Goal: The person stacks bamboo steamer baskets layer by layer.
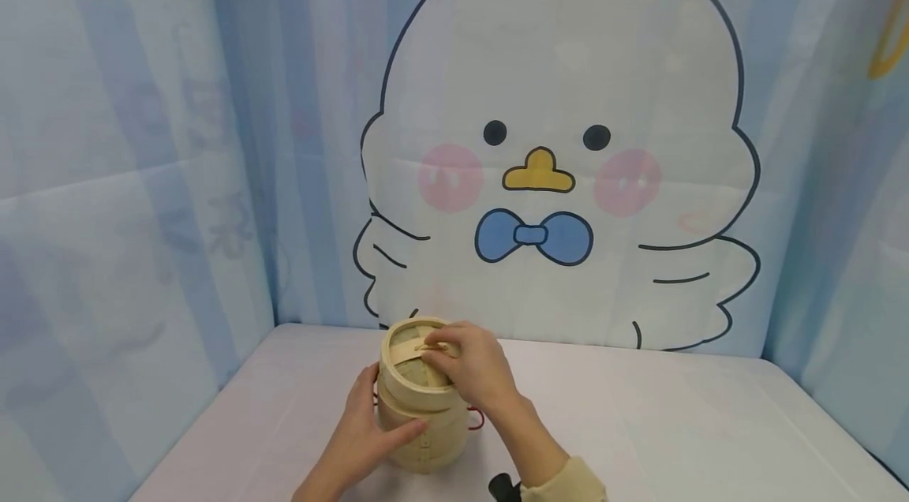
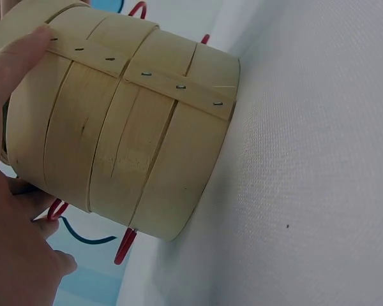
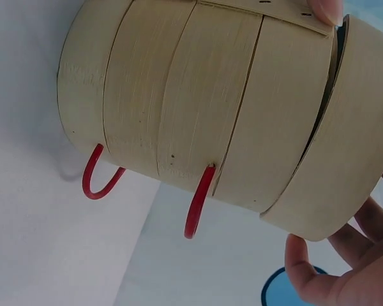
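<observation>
A small stacked bamboo steamer [image 1: 435, 439] stands upright on the white tabletop. My left hand [image 1: 364, 425] grips its upper part from the left side, thumb [image 2: 24, 57] across the front near the stapled strip and fingers behind. Over the top tier sits the round lid [image 1: 419, 395], slightly tilted; a dark gap shows between its rim [image 3: 351, 134] and the tier in the right wrist view. With thumb and fingers, my right hand [image 1: 476, 364] pinches the handle at the lid's middle. Red loop handles [image 3: 200, 203] stick out from the steamer's sides.
The white tabletop [image 1: 682, 423] spreads to both sides of the steamer. A small black object [image 1: 503, 488] shows beside the right sleeve [image 1: 568, 482]. Behind the table hangs a blue-striped cloth backdrop [image 1: 312, 131] with a large cartoon chick, and similar cloth walls flank the table.
</observation>
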